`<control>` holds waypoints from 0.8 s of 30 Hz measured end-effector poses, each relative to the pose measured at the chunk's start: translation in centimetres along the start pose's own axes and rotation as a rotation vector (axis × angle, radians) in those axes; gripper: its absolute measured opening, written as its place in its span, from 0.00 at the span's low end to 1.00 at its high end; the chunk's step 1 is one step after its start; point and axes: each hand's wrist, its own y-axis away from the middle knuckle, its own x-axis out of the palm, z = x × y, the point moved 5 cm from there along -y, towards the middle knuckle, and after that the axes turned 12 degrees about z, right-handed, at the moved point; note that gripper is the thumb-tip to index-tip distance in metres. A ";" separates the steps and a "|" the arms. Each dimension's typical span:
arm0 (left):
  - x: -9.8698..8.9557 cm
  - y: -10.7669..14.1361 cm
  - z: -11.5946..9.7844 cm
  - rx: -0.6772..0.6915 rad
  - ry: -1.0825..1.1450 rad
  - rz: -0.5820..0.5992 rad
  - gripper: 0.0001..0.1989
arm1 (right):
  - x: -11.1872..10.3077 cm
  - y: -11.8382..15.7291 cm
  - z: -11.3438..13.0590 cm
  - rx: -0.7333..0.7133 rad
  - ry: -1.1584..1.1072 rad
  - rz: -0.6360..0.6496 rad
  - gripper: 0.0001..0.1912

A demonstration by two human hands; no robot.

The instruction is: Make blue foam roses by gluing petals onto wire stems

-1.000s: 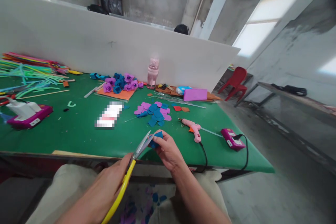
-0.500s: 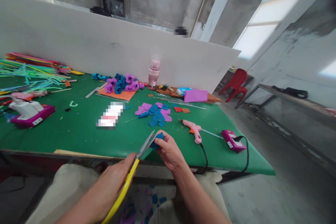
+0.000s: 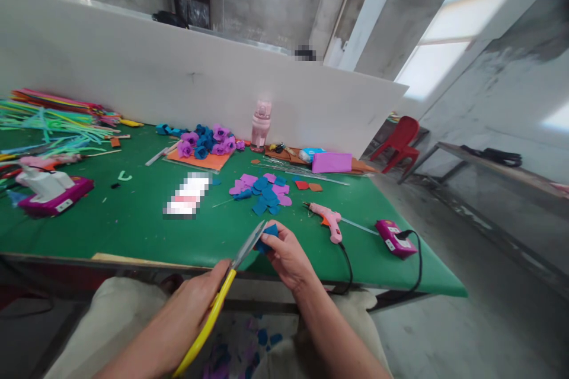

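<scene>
My left hand (image 3: 195,302) is closed around a pair of yellow-handled scissors (image 3: 245,253), whose blades point up and to the right. A small blue piece of thin sheet (image 3: 269,237), paper or felt, is pinched in my right hand (image 3: 288,257). The blade tips lie against its left edge, just over the table's front edge. Beyond my hands, a loose pile of blue and purple cut pieces (image 3: 265,192) lies on the green table (image 3: 133,231). To the right of the pile rests a pink glue gun (image 3: 328,219) with its cord hanging over the edge.
Purple and blue flowers (image 3: 207,142) sit on an orange sheet near a pink bottle (image 3: 261,125). Purple power blocks (image 3: 395,238) stand right and left. Colourful pipe cleaners (image 3: 53,118) lie far left. A white partition (image 3: 133,71) borders the back. Scraps (image 3: 262,337) litter the floor.
The scissor blades have drawn closer together at the blue piece, and their tips sit slightly further right. Both hands stay in nearly the same place.
</scene>
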 end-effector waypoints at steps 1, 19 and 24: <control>0.0 0.0 0.0 0.013 0.009 0.019 0.17 | 0.0 0.0 0.0 0.000 0.001 0.002 0.10; 0.2 -1.3 0.0 -0.210 0.780 -0.026 0.34 | -0.3 -0.4 -0.4 0.012 -0.099 -0.133 0.16; 0.5 -1.8 -0.3 -0.211 0.705 -0.101 0.32 | -0.4 -0.5 -0.2 -0.048 -0.122 -0.123 0.17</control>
